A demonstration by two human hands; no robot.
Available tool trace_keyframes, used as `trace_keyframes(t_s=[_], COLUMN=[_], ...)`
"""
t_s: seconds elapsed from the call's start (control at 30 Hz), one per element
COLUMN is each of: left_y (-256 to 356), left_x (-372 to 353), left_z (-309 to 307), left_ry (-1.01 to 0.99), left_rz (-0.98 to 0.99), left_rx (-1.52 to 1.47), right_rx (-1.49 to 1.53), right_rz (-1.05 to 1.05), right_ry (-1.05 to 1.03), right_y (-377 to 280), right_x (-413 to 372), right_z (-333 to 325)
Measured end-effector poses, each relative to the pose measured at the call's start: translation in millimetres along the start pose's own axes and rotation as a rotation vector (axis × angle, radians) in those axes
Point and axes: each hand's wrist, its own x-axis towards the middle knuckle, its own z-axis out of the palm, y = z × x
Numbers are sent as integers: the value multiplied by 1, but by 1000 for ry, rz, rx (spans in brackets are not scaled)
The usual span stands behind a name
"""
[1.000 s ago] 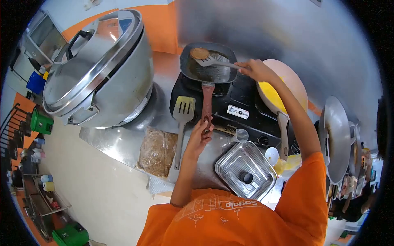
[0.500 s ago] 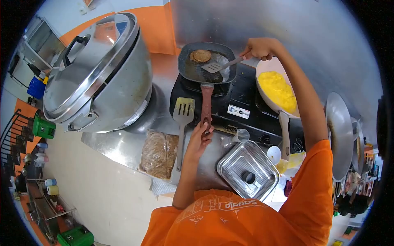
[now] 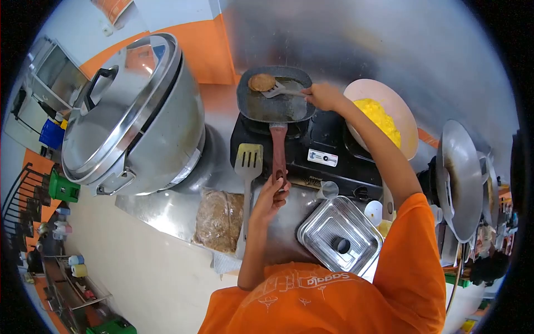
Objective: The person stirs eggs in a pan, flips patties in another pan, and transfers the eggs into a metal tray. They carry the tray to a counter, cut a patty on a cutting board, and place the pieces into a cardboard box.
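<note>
Orange shirt (image 3: pixel 356 303) — white lettering seen upside down, perhaps "Sagala", stove sticker (image 3: pixel 323 157) — illegible

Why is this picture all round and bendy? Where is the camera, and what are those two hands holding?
The camera sits on the person's head and looks down, so you see their own arms and orange shirt from above. Its wide lens bends the edges. The left hand grips the red handle of a dark square pan on a black stove. The right hand holds a metal spatula at a round brown patty in that pan. On the steel counter lie a second spatula, a bag of brown food and a glass lid. A big lidded pot stands to the left, a pale pan of yellow food to the right.
</note>
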Motion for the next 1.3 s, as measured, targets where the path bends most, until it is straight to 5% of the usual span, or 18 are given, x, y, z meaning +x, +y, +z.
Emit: trace_keyframes(t_s=[0.37, 0.9, 1.1, 1.3], left_y=[-4, -16, -74, -85], left_x=[2, -7, 13, 40], left_z=[0, -10, -49, -49], left_ry=[49, 55, 520, 676], left_rz=[15, 102, 214, 598], left_rx=[15, -92, 484, 924], right_rx=[75, 110, 55, 1], right_rz=[-82, 178, 122, 45], right_ry=[208, 243, 217, 125], right_y=[-9, -46, -41, -26], right_x=[-17, -142, -139, -119], right_z=[22, 28, 17, 16])
